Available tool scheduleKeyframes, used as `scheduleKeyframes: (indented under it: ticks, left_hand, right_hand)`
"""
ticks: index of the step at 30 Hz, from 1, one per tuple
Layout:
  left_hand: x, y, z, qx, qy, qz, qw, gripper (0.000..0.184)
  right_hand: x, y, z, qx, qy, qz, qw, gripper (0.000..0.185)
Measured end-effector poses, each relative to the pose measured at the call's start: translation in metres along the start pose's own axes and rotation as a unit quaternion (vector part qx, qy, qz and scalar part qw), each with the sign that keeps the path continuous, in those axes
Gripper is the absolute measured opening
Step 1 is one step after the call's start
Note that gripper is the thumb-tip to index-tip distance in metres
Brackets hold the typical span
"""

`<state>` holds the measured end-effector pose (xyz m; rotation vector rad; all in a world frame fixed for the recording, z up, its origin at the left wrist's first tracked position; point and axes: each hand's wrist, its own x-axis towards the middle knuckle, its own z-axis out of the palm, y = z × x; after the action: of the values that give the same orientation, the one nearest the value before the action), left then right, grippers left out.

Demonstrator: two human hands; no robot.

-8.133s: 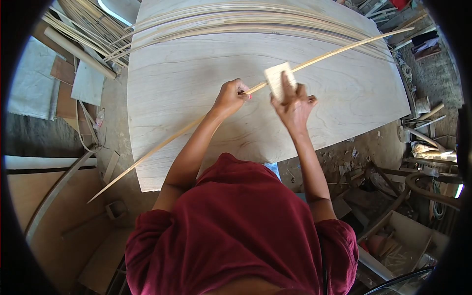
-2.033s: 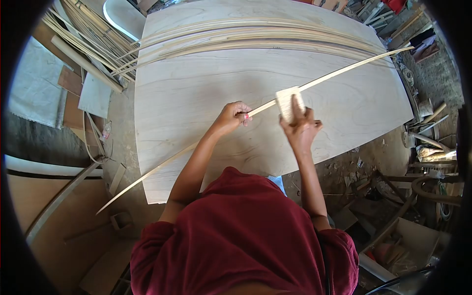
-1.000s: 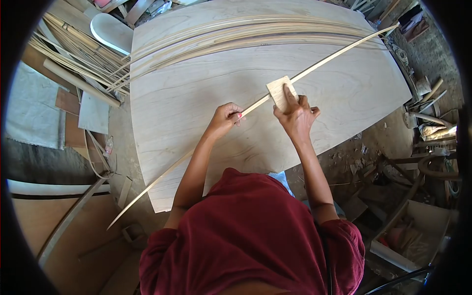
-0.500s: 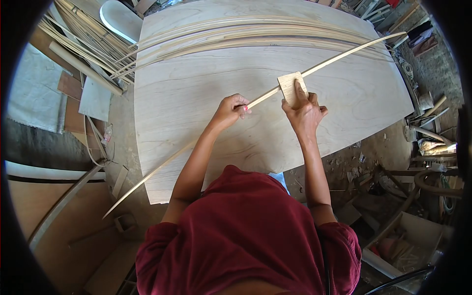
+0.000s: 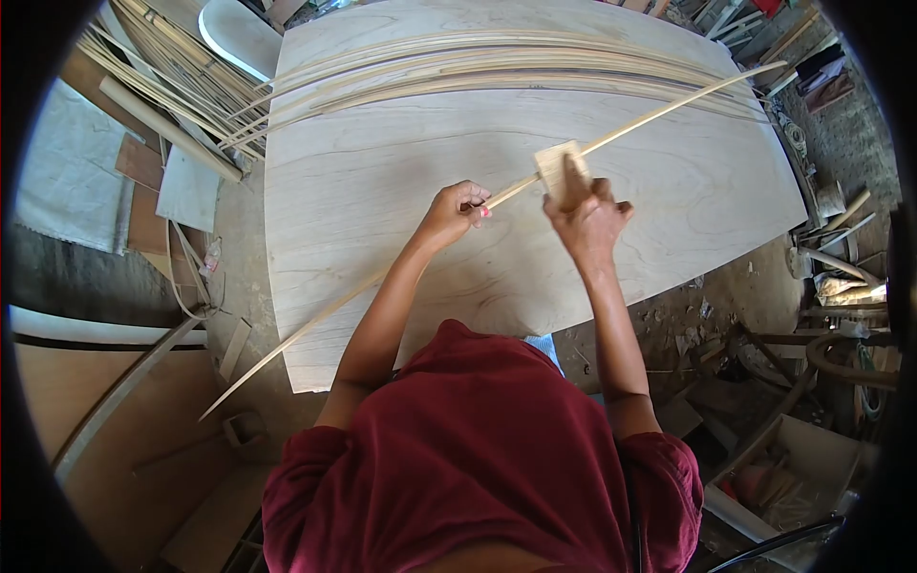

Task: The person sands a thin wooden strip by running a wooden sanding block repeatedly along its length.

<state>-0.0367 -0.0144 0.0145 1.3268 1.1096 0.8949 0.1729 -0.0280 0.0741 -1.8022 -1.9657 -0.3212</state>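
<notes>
Nearest to me is my maroon shirt (image 5: 487, 439), and beyond it both my forearms reach over a broad plywood sheet (image 5: 382, 153). My left hand (image 5: 458, 215) is closed in a narrow pinch on a long, thin wooden strip (image 5: 659, 113), with a small red spot showing at the fingertips. From that pinch the strip runs back toward me on the left, passing beneath my left forearm and out past the sheet's near left edge to a tapered tip. The other way, it slants up and off to the right, toward my right hand (image 5: 587, 224). That hand holds a flat, pale rectangular wooden block (image 5: 554, 164), my index finger stretched along its top, my thumb at its near side and the other fingers curled; block and finger are a little blurred. The block lies across the strip, just beyond my right palm and a short way right of my left hand, so the strip disappears under it and comes out on the far side. Farther off, a row of thin wooden strips (image 5: 497, 67) lies across the far part of the sheet, and my strip's far end crosses their right-hand ends. Past the sheet's far left corner are a bundle of thin sticks (image 5: 181, 81) and a white round-ended board (image 5: 239, 40).
</notes>
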Motion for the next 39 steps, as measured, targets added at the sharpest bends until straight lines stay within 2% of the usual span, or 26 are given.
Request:
scheduleKeyframes:
  ticks: [4,6,8,10,11,14,15,18,20,22,24,27,30,33,36,38,39]
  left_hand:
    - [0.003,-0.009,-0.002,-0.01,0.004,0.014,1.0,0.025]
    - [0.003,-0.01,-0.002,-0.006,-0.006,0.021,1.0,0.027]
    - [0.0,-0.007,0.0,0.017,0.027,-0.013,0.999,0.026]
    - [0.0,-0.003,-0.002,0.033,0.017,-0.018,0.999,0.024]
    - [0.001,-0.001,-0.002,0.047,0.01,-0.024,0.999,0.023]
    - [0.002,0.001,-0.002,0.073,0.008,-0.031,0.997,0.02]
    - [0.003,-0.001,-0.002,0.073,0.008,-0.031,0.997,0.02]
    - [0.007,-0.012,-0.004,0.04,0.019,-0.015,0.999,0.018]
    - [0.01,-0.016,-0.007,0.082,0.005,-0.007,0.997,0.015]
    - [0.004,-0.006,-0.004,0.059,0.014,-0.008,0.998,0.014]
    - [0.002,0.0,-0.002,0.037,0.017,-0.008,0.999,0.013]
    - [0.002,0.004,-0.002,0.036,0.01,-0.012,0.999,0.013]
    - [0.004,0.004,-0.002,0.032,0.013,-0.028,0.999,0.014]
    - [0.005,-0.003,-0.003,0.01,0.02,-0.02,1.0,0.016]
    - [0.001,0.002,-0.003,0.034,0.011,-0.021,0.999,0.016]
    - [0.0,0.005,-0.003,0.021,0.011,-0.021,0.999,0.014]
    - [-0.001,0.007,-0.003,0.023,0.012,-0.021,0.999,0.014]
  right_hand:
    - [-0.033,-0.032,0.005,0.032,-0.079,-0.101,0.991,0.066]
    - [-0.029,-0.027,0.003,0.027,-0.079,-0.093,0.992,0.066]
    - [-0.019,-0.018,-0.001,0.024,-0.079,-0.084,0.993,0.067]
    - [0.0,0.0,-0.005,-0.012,-0.056,0.011,0.998,0.067]
    - [0.005,0.007,-0.006,-0.011,-0.023,0.025,0.999,0.067]
    - [0.0,0.004,-0.003,-0.022,-0.001,-0.001,1.0,0.066]
    - [-0.005,-0.007,-0.006,-0.026,-0.045,-0.003,0.999,0.065]
    - [-0.029,-0.029,0.002,-0.003,-0.072,-0.103,0.992,0.068]
    - [-0.023,-0.027,-0.002,0.001,-0.088,-0.095,0.992,0.068]
    - [-0.01,-0.02,-0.007,0.006,-0.107,-0.084,0.991,0.068]
    - [0.011,-0.003,-0.009,-0.014,-0.08,0.016,0.997,0.067]
    - [0.022,0.008,-0.006,-0.036,-0.044,0.049,0.997,0.069]
    - [0.007,-0.014,-0.01,-0.074,-0.088,0.03,0.993,0.071]
    - [-0.024,-0.032,0.001,0.021,-0.059,-0.084,0.995,0.063]
    - [-0.024,-0.023,0.006,0.05,-0.055,-0.115,0.991,0.065]
    - [-0.012,-0.009,0.008,0.054,-0.035,-0.094,0.993,0.065]
    - [-0.004,0.0,0.007,0.062,-0.018,-0.045,0.997,0.065]
